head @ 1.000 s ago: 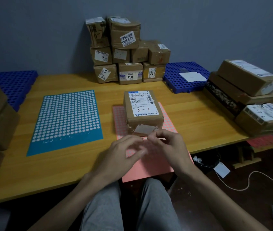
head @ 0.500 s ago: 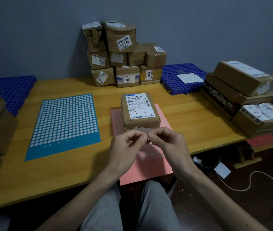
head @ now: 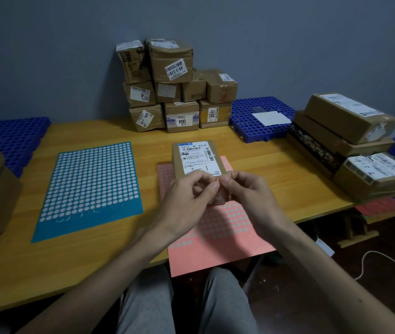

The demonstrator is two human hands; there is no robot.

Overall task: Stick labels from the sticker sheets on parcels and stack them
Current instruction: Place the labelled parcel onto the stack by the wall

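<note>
Matt cardboard parcel (head: 195, 157) (paper label), wood-grain table (head: 276, 174).

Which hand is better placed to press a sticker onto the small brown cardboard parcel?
Probably the left hand: its curled fingers overlap the near edge of the small brown cardboard parcel, while the right hand sits by its near right corner. The difference is slight.

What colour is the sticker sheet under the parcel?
The sheet is pink with pale dots, clearest in the head view.
</note>
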